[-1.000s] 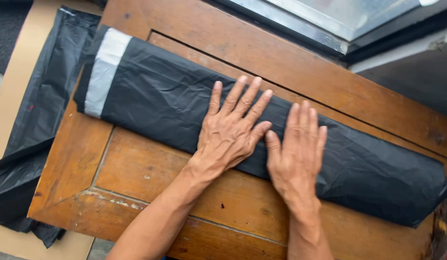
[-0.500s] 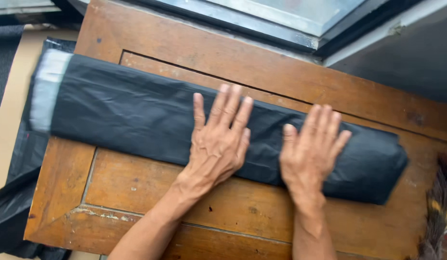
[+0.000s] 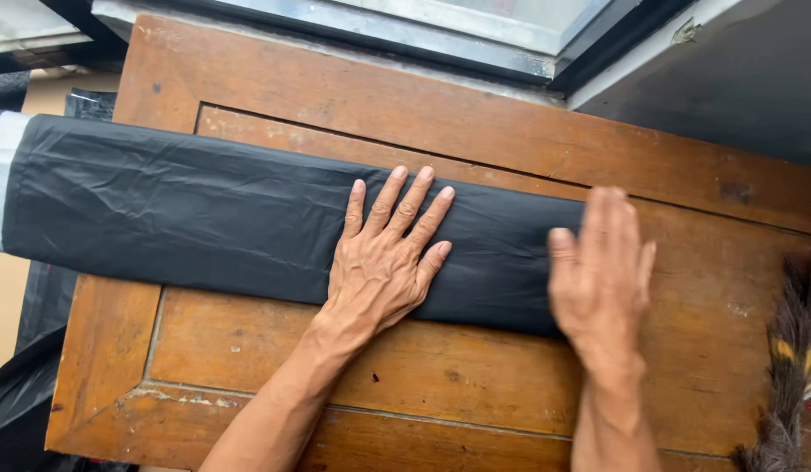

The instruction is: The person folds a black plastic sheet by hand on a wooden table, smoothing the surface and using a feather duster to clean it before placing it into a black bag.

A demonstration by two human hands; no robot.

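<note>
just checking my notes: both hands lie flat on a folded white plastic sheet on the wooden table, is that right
Not quite: the folded plastic sheet is black, not white, as the head view shows. The left hand and right hand do lie flat on it, on the wooden table.

Soft even daylight; right hand [image 3: 602,271] motion-blurred.

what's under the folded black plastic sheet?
The black plastic sheet lies flat on the wooden table, with bare wood around it. The left hand and blurred right hand press on top. Anything beneath the plastic is covered.
</note>
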